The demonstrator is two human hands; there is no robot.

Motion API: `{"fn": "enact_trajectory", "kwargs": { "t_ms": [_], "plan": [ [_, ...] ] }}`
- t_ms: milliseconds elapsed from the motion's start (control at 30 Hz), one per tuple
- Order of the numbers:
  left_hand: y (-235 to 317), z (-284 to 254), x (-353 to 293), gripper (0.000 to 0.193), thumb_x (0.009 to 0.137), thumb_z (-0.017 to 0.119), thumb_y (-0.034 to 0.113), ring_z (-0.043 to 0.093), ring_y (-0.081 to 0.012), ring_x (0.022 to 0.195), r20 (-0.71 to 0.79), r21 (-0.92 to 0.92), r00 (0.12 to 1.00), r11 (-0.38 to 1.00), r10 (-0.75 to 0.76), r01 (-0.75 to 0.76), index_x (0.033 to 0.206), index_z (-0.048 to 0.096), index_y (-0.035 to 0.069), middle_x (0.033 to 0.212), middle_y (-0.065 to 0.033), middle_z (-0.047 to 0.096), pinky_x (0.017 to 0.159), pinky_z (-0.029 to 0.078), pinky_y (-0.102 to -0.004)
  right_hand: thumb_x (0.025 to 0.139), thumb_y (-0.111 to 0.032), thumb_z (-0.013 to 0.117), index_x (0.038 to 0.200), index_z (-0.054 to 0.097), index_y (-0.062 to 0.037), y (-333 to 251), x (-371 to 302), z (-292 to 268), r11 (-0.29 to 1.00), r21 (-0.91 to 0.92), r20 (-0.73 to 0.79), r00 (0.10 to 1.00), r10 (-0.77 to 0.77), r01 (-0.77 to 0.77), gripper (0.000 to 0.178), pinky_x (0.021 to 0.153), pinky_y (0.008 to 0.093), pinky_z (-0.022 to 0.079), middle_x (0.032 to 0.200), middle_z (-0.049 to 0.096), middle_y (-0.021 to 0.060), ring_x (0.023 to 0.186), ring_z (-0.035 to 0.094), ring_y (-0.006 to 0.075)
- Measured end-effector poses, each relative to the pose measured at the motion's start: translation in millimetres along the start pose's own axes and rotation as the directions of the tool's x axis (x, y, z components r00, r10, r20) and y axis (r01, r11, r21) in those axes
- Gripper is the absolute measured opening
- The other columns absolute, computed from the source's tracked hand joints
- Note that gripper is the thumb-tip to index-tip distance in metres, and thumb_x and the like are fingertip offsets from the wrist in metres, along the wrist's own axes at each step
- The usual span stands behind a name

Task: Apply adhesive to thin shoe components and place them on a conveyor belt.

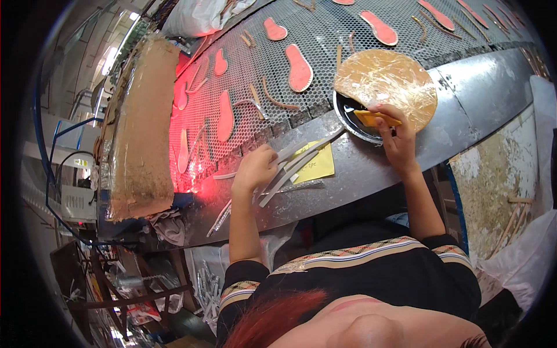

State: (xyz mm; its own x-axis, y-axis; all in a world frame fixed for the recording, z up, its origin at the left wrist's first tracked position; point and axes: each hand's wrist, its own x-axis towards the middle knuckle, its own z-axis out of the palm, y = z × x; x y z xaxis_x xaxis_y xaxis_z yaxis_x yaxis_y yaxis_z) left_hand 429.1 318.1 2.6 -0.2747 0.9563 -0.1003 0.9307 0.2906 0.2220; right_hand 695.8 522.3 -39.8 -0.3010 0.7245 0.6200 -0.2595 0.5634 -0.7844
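Note:
My right hand (398, 139) pinches a flat yellow tool (371, 118), perhaps a brush or scraper, over a round metal bowl (339, 110) with something dark and glossy inside. Whatever end of the tool reaches into the bowl is hidden. A round tan lid (394, 81) wrapped in clear film covers much of the bowl. My left hand (254, 168) is closed, fingers curled down on a pale grey strip (292, 150). Just right of that hand, several similar strips lie across a yellow paper note (319, 164) on the metal ledge (371, 174).
Beyond the ledge, a honeycomb mesh belt (325, 52) carries several pink insoles (299, 68) and thin curved strips (277, 103). Red light glows at its left end, beside a cardboard panel (142, 127). A white plastic bag (197, 17) sits at the back left. Scrap strips (206, 290) hang below the ledge.

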Motion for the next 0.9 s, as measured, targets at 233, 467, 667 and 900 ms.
{"fn": "enact_trajectory", "kwargs": {
  "t_ms": [233, 467, 667, 900],
  "plan": [
    [-14, 4, -2, 0.014, 0.069, 0.068, 0.009, 0.059, -0.0317, 0.087, 0.053, -0.077, 0.992, 0.99, -0.117, 0.121, 0.078, 0.062, 0.0, 0.094, -0.0127, 0.056, 0.076, 0.047, -0.0393, 0.081, -0.001, 0.063, 0.097, 0.063, -0.0026, -2, 3, 1, 0.952, -0.276, 0.269, 0.962, -0.057, 0.134, 0.016, 0.072, 0.0327, 0.05, 0.091, 0.067, 0.0108, 0.08, 0.064, 0.0251],
    [0, -1, -2, 0.013, 0.073, 0.063, 0.011, 0.058, -0.0343, 0.082, -0.017, 0.066, 0.994, 0.992, -0.11, 0.111, 0.076, 0.059, 0.0, 0.09, -0.0142, 0.054, 0.072, 0.047, -0.042, 0.083, 0.001, 0.062, 0.099, 0.063, -0.0018, -1, 0, 0, 0.999, -0.048, 0.089, 0.996, -0.02, 0.024, 0.017, 0.072, 0.0308, 0.051, 0.092, 0.066, 0.0127, 0.083, 0.065, 0.0245],
    [4, -19, -5, 0.016, 0.077, 0.061, 0.014, 0.059, -0.0374, 0.066, -0.249, 0.112, 0.954, 0.974, -0.165, 0.197, 0.08, 0.051, 0.001, 0.068, -0.0185, 0.058, 0.061, 0.046, -0.0452, 0.084, 0.0, 0.062, 0.099, 0.063, -0.0005, -1, 0, -1, 0.998, -0.06, 0.168, 0.985, 0.044, -0.034, 0.016, 0.074, 0.0306, 0.052, 0.092, 0.066, 0.0128, 0.083, 0.066, 0.0241],
    [29, -48, 1, 0.017, 0.076, 0.062, 0.011, 0.061, -0.0342, 0.067, -0.335, -0.147, 0.893, 0.952, -0.302, 0.267, 0.087, 0.053, 0.001, 0.075, -0.0148, 0.061, 0.061, 0.047, -0.0417, 0.087, 0.001, 0.057, 0.102, 0.061, 0.0006, -4, -1, -3, 0.994, -0.104, 0.228, 0.972, 0.054, -0.031, 0.016, 0.081, 0.0287, 0.051, 0.099, 0.067, 0.0121, 0.093, 0.066, 0.0212]
  ]
}}
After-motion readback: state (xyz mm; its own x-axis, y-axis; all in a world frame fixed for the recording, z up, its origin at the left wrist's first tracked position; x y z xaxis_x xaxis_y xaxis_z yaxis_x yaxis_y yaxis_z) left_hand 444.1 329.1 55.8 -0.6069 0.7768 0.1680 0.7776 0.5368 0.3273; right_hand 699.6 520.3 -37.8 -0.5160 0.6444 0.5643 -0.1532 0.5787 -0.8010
